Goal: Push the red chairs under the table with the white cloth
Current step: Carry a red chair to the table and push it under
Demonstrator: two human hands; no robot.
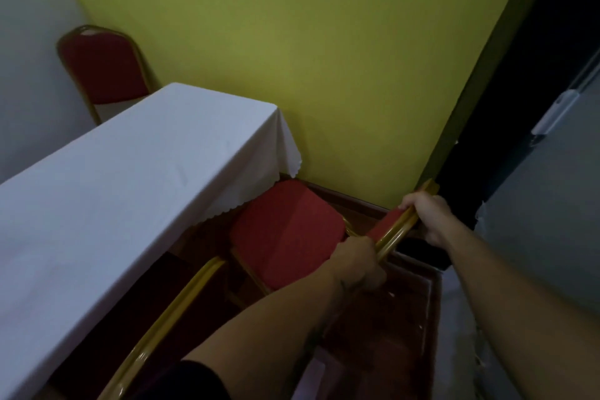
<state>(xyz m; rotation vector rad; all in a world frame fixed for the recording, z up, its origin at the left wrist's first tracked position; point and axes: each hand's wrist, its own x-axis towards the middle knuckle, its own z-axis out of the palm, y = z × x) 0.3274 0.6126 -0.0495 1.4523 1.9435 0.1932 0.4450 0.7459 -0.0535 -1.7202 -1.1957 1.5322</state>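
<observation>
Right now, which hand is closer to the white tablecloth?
Left. The left hand grips the chair's gold backrest frame at the end nearer the white tablecloth. The right hand grips the far end, by the yellow wall.

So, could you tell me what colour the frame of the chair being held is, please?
Gold, around red upholstery; the head view shows the chair frame best.

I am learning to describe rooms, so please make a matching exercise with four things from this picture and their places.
1. left hand
2. right hand
3. far red chair
4. white tablecloth

A. behind the table, in the corner
B. gripping the backrest end nearer the wall
C. draped over the table
D. gripping the backrest end nearer the camera

Pairs: 1-D, 2-B, 3-A, 4-C
</observation>
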